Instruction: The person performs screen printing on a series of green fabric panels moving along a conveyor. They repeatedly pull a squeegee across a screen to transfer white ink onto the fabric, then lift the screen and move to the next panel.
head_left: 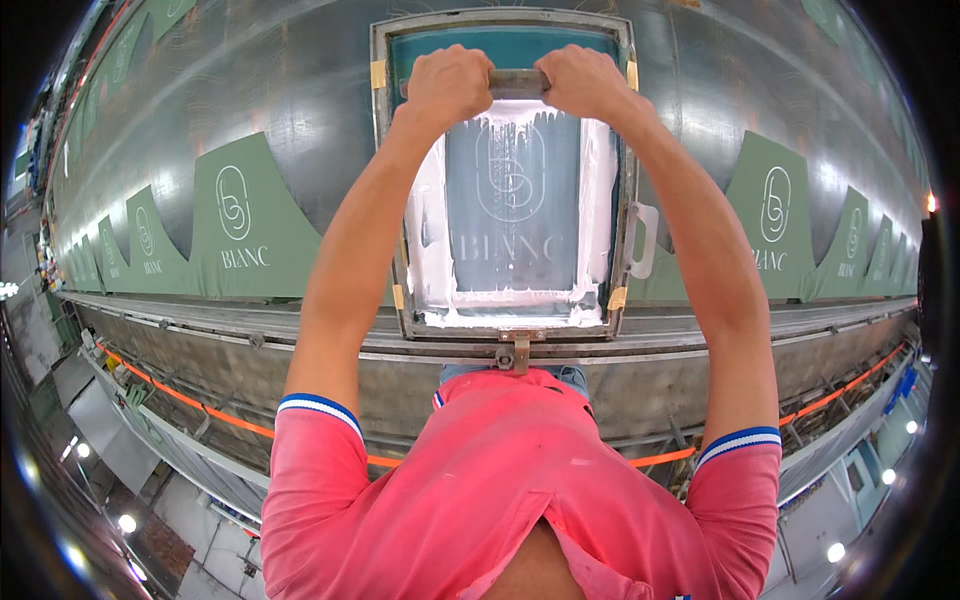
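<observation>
Both arms reach forward over a screen printing frame [382, 200] lying on a long metal table. My left hand [450, 85] is closed around the left end of a squeegee [518, 84], and my right hand [585, 82] grips its right end. The squeegee lies crosswise near the frame's far end. White ink [430, 215] coats the mesh along both sides and the near edge, with a ragged band just below the squeegee. A looped emblem and lettering show through the thinner middle of the mesh [515, 195]. My palms and fingertips are hidden.
Green fabric pieces with white prints lie on the table to the left [245, 215] and right [775, 215]. A white handle [643, 240] juts from the frame's right side. A metal bracket [520, 355] sits at its near edge, by the table rail. An orange strip [190, 400] runs below.
</observation>
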The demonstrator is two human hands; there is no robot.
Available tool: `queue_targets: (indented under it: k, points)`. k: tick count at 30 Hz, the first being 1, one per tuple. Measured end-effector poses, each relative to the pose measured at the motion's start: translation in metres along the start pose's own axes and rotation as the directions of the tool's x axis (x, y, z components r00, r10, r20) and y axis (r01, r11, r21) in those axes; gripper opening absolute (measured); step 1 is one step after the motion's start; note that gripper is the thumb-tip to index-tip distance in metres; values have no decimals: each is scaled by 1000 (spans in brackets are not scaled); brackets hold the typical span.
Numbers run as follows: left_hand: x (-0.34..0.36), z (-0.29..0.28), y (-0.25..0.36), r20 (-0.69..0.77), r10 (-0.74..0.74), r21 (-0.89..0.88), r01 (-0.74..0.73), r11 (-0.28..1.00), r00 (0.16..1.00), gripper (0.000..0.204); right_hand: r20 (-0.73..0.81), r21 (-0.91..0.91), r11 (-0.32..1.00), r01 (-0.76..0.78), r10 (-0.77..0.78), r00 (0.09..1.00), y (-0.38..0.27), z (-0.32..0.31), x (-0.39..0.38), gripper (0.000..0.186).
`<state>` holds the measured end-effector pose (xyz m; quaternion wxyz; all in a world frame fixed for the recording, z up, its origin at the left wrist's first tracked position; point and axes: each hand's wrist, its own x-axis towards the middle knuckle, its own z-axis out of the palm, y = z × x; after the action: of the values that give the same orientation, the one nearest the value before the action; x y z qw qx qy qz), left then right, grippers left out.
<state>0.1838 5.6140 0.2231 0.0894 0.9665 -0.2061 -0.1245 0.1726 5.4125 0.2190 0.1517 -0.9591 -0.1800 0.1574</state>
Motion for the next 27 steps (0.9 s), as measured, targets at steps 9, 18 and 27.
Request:
queue_targets:
  k: [9, 18, 27]
  points:
    - [-166, 61, 45, 12, 13, -123, -11, 992, 1000, 25, -52, 75, 992, 104, -100, 994, -62, 86, -147, 11]
    - [-273, 89, 82, -114, 64, -144, -80, 986, 991, 32, -63, 436, 898, 57, -33, 998, -90, 104, -251, 43]
    - [-278, 84, 79, -61, 48, -104, -54, 993, 997, 28, -381, 507, 722, -470, 677, 630, 43, 129, -198, 35]
